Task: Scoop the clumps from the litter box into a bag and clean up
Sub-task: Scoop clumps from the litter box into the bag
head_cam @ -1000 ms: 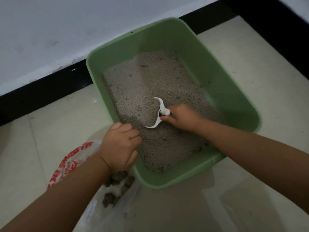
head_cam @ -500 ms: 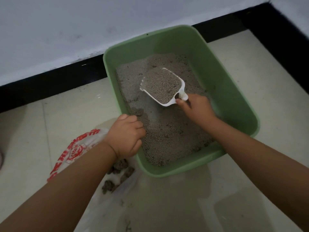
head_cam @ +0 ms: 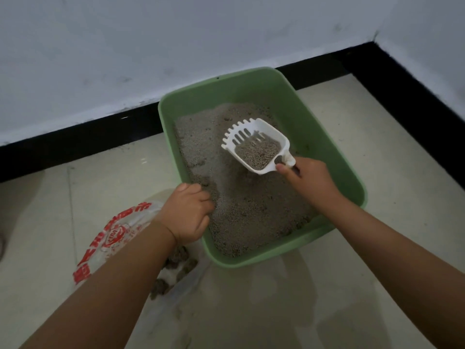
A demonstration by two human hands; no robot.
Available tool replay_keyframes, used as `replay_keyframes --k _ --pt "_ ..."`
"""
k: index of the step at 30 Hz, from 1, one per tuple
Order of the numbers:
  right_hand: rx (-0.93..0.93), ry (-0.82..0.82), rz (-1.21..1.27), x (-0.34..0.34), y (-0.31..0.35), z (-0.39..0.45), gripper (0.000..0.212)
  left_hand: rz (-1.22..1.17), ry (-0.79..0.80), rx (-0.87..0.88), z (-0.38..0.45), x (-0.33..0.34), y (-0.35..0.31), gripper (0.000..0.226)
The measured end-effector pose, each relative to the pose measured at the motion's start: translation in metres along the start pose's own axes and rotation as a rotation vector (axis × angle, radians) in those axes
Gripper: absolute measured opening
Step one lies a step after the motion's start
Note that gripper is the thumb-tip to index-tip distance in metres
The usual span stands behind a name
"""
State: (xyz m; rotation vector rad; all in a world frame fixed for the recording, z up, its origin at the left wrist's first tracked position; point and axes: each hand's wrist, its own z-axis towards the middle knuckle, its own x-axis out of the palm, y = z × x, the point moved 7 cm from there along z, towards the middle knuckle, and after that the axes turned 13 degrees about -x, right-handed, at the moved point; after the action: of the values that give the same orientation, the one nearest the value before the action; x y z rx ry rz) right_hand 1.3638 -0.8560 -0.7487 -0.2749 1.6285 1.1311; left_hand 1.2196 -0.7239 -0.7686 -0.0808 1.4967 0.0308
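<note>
Head view: right hand (head_cam: 310, 181) pinches the scoop (head_cam: 256, 147) handle, part-loaded, above the litter box (head_cam: 347, 172). Left hand (head_cam: 187, 214) curls on the near-left rim, apparently gripping it. Bag (head_cam: 113, 238) near left holds clumps (head_cam: 181, 265). Best shake gently, level, sifting loose grains first.

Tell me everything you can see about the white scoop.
The scoop looks like white plastic, with a toothed front edge, slots in its floor and a short handle. It is partly filled with grey litter and held above the litter in the green box, teeth pointing toward the wall. Only the right hand touches it, gripping the handle.
</note>
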Motion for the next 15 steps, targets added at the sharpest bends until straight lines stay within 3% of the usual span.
replay_keyframes --k 5,10,15 --pt "0.017 0.065 -0.018 -0.003 0.003 0.002 0.048 -0.022 0.004 -0.034 -0.001 0.0 0.0 0.03" --pt "0.054 0.377 -0.137 0.019 0.002 0.0 0.047 -0.042 -0.002 -0.041 -0.003 -0.001 -0.001 0.03" --pt "0.108 0.471 -0.169 0.042 0.01 0.007 0.046 -0.069 -0.027 -0.031 -0.003 0.0 0.0 0.029"
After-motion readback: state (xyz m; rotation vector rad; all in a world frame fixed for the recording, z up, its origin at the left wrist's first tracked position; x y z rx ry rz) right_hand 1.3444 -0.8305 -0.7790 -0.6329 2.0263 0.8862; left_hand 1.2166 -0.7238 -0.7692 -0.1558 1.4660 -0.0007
